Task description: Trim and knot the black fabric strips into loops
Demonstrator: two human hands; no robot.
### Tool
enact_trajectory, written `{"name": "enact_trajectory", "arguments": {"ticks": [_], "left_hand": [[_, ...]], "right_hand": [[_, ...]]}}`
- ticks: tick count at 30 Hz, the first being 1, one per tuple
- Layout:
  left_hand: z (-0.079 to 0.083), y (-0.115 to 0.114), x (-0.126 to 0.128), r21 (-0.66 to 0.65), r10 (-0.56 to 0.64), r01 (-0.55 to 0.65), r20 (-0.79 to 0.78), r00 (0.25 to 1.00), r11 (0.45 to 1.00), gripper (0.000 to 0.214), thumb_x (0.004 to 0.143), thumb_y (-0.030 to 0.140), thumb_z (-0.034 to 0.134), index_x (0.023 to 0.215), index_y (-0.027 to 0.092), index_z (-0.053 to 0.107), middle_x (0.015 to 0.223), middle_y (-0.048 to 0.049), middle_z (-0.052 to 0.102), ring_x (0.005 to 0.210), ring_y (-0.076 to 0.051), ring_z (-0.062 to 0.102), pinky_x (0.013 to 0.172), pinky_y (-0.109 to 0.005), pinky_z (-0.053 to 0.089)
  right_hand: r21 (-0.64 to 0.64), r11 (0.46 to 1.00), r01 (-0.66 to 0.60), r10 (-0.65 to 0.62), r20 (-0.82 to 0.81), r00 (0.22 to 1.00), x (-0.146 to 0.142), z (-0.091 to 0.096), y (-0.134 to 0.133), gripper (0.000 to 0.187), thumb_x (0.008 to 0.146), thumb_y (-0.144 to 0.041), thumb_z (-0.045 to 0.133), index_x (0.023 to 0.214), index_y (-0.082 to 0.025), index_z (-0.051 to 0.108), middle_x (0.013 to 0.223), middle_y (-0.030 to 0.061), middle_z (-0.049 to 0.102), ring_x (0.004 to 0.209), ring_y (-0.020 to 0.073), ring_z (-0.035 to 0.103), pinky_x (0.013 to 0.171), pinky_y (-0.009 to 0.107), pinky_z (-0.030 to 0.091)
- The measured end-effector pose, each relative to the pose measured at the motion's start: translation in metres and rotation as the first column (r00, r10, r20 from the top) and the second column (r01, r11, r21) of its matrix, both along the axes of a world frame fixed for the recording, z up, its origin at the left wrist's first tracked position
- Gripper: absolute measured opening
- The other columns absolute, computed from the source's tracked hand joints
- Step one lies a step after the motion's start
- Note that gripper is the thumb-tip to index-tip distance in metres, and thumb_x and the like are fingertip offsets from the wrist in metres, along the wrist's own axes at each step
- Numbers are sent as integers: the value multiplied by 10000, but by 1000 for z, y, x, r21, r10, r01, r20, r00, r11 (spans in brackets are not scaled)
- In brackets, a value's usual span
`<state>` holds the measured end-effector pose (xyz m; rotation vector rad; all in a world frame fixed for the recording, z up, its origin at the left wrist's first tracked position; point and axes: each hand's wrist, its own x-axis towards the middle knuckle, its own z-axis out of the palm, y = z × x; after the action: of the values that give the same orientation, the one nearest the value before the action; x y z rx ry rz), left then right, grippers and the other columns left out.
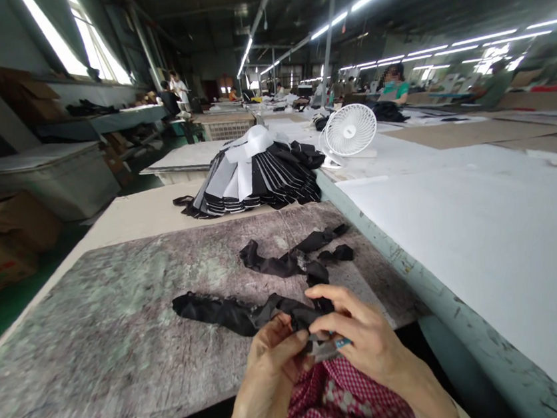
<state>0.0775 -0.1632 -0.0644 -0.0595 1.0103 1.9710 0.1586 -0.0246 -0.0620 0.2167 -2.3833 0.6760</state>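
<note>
Worn grey table [96, 337] in a long workshop. One black fabric strip [220, 313] lies at its front edge, right end pinched in the closed fingers of left hand [271, 364] and right hand [364, 340]; white fan [350, 130] stands beyond.

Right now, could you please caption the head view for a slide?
The left hand and right hand pinch a black fabric strip over a worn worktable; stacked pieces and fan behind.

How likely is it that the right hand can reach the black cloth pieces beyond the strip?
Probably yes: the cloth pieces lie just past the right hand, with only flat table between, though it holds the strip.
</note>
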Motion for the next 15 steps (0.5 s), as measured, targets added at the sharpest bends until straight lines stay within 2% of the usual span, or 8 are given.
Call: {"name": "enact_trajectory", "arguments": {"ticks": [2, 4, 6, 8, 9, 11, 13, 15], "left_hand": [[7, -8, -8, -58, -151, 145, -114, 982, 988, 272, 668, 367, 746, 724, 144, 602, 583, -3, 593, 449, -76, 485, 419, -183, 305], [16, -17, -17, -211, -260, 198, -329, 908, 957, 422, 773, 523, 595, 604, 139, 559, 418, 18, 469, 347, -51, 343, 384, -194, 193], [28, -24, -26, -337, -246, 43, -590, 769, 941, 487, 790, 563, 548, 531, 153, 506, 390, 32, 403, 370, -54, 311, 408, -205, 202], [43, -25, -34, -313, -169, -163, -803, 572, 936, 376, 732, 519, 644, 621, 167, 572, 534, 7, 524, 515, -94, 437, 512, -218, 327], [50, -24, -37, -276, -145, -216, -867, 477, 937, 319, 692, 492, 692, 736, 184, 624, 674, -13, 600, 628, -126, 495, 598, -238, 377], [64, -17, -41, -240, -162, -182, -918, 362, 953, 402, 647, 454, 737, 966, 227, 646, 929, -40, 645, 818, -179, 526, 742, -288, 401], [77, -9, -45, -248, -220, -34, -907, 361, 968, 358, 672, 437, 721, 948, 218, 656, 926, -45, 639, 833, -186, 518, 756, -301, 397], [88, 0, -48, -202, -225, 99, -869, 441, 974, 245, 705, 406, 705, 798, 187, 645, 793, -28, 609, 757, -158, 508, 689, -272, 391]], "right_hand": [[-135, 991, 0, 0, -1, 1000, -3, 12, 5, 94, 856, -144, 537, 816, -175, 617, 932, 69, 643, 745, 118, 609, 654, 209, 500], [-265, 961, 72, -63, 45, 997, -5, 24, 8, 49, 825, -189, 608, 780, -170, 598, 746, 26, 638, 687, 115, 609, 620, 195, 485], [-341, 922, 183, -148, 127, 981, -6, 38, 8, 89, 797, -230, 649, 754, -170, 599, 681, -1, 628, 630, 104, 589, 590, 188, 460], [-379, 899, 220, -148, 211, 966, -7, 53, 5, 99, 795, -244, 645, 741, -170, 608, 677, -11, 625, 624, 98, 572, 583, 184, 439], [-400, 894, 200, -108, 241, 965, -8, 59, 3, 104, 802, -245, 635, 735, -169, 609, 673, -16, 619, 622, 93, 561, 577, 181, 428], [-443, 888, 122, 0, 265, 964, -10, 72, -1, 121, 818, -250, 614, 730, -166, 611, 669, -22, 607, 618, 85, 543, 566, 175, 409], [-454, 889, 55, 66, 247, 967, -13, 84, -3, 137, 830, -263, 603, 736, -163, 613, 678, -22, 603, 630, 83, 535, 578, 176, 402], [-427, 904, 35, 61, 209, 976, -17, 96, -4, 157, 833, -289, 603, 746, -159, 614, 685, -17, 597, 640, 88, 527, 592, 184, 401]]}}
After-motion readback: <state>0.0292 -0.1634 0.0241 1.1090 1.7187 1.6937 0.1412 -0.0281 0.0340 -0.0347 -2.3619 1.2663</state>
